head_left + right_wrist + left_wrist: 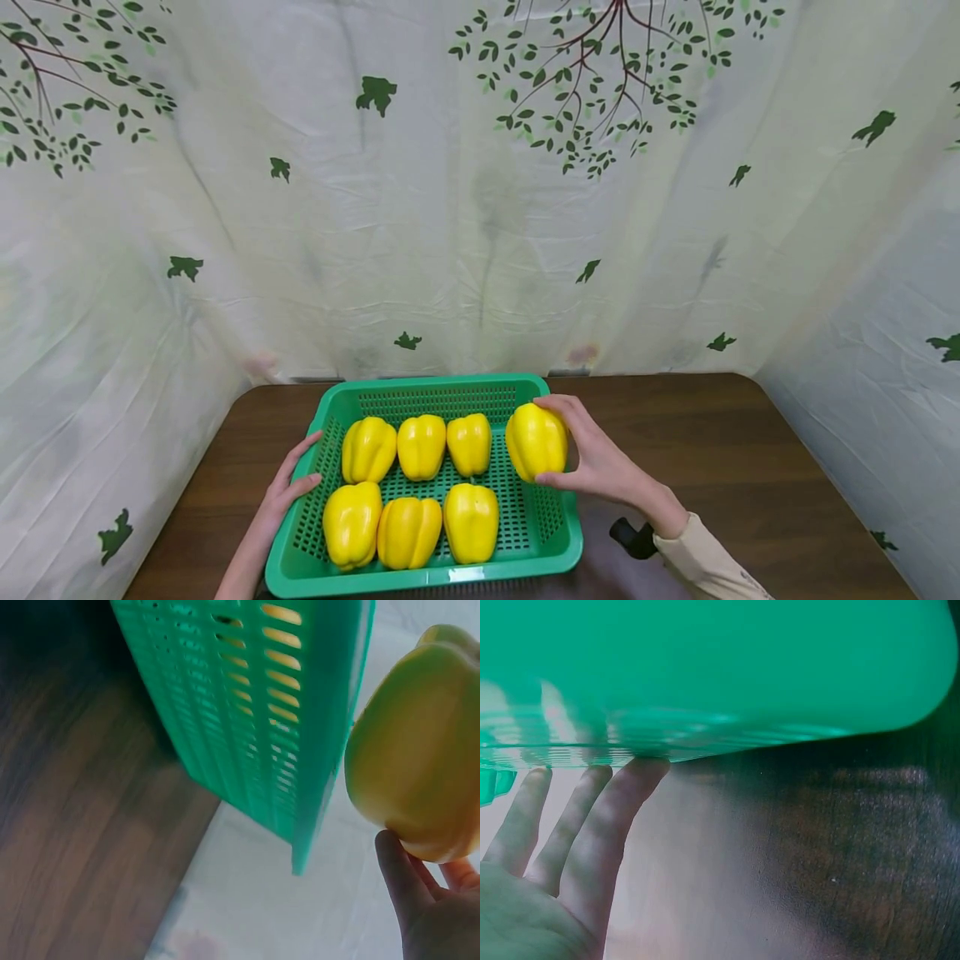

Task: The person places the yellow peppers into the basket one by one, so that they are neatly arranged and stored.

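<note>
My right hand (607,462) pinches a yellow bell pepper (536,442) between thumb and fingers. In the head view the pepper overlaps the right side of a green plastic basket (423,577); in the right wrist view this bell pepper (420,750) shows higher than the basket's rim (330,750). Three yellow peppers (422,447) form a back row inside, and three more (409,533) a front row. At the basket's left side rests my left hand (281,492). Its fingers (592,832) reach out nearly straight, tips against the basket's outer wall.
The basket stands on a dark brown wooden table (690,442). Behind and beside the table hangs a pale curtain (450,275) printed with green leaves and branches. A black strap-like thing (632,537) sits by my right wrist, below a beige sleeve (708,558).
</note>
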The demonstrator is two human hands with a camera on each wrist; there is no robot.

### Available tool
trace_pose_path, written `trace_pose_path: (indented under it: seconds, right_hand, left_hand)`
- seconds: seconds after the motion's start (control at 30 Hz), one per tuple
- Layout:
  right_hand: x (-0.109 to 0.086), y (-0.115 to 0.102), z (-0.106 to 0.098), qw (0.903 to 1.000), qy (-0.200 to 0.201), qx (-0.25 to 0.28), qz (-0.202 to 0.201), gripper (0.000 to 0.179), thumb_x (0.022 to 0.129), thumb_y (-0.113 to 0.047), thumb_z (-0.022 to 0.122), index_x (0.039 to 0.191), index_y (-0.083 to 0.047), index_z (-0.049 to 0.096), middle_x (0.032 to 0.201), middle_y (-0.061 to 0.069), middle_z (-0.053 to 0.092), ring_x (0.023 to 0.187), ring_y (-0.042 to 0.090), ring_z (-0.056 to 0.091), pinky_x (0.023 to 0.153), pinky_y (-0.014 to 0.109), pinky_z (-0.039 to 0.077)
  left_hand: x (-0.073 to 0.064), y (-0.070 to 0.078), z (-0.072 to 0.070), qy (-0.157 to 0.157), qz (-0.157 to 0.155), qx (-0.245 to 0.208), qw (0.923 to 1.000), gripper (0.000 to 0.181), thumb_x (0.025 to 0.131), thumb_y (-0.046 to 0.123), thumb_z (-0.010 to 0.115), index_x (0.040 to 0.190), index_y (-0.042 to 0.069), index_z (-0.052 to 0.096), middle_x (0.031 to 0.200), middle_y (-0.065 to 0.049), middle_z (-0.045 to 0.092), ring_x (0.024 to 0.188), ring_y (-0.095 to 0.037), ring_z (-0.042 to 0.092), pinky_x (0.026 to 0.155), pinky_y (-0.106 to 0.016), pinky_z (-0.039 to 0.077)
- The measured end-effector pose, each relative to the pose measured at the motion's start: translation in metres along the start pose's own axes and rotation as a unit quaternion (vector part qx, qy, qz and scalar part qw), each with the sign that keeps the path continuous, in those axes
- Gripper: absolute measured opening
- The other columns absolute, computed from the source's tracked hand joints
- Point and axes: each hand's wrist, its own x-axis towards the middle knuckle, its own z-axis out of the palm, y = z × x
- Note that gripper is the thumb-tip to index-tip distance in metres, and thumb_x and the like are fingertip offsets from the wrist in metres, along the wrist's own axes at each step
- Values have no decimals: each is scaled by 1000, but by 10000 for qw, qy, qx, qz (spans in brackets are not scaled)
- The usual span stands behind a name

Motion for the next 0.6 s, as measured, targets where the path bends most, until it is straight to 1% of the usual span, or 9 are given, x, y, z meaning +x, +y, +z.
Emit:
trace_pose_path:
  seconds: [0.13,0.2,0.27,0.47,0.6]
  right_hand:
    - [2,0,10,9994,-155,121,275,81,76,-39,79,142,-14,37,136,0,36,113,17,44,90,43,46]
    - [3,1,15,9990,-214,164,349,81,76,-40,78,141,-13,38,135,-1,36,112,17,44,90,43,46]
    - [4,2,19,9988,-279,185,345,80,76,-40,78,141,-13,38,136,0,36,114,17,43,90,43,45]
    - [5,5,30,9984,-471,50,308,80,77,-40,78,140,-12,39,136,1,36,114,17,44,91,41,45]
    - [6,5,34,9980,-549,-137,289,81,75,-40,78,140,-11,39,137,2,35,114,17,45,90,39,46]
  left_hand:
    - [0,2,1,70,-338,71,9994,50,102,12,38,149,18,25,144,-5,20,106,-1,51,80,-28,51]
    - [0,3,1,97,-432,113,9990,49,102,14,38,149,19,24,147,-11,14,106,0,51,80,-28,51]
    - [1,3,1,128,-461,140,9988,49,102,13,38,149,19,24,148,-16,11,105,-1,51,80,-29,51]
    - [1,2,1,165,-452,179,9987,49,102,12,38,149,19,25,147,-15,12,105,-1,51,79,-29,52]
    - [1,2,1,169,-422,300,9985,49,102,13,38,149,18,25,148,-14,12,106,1,49,81,-26,50]
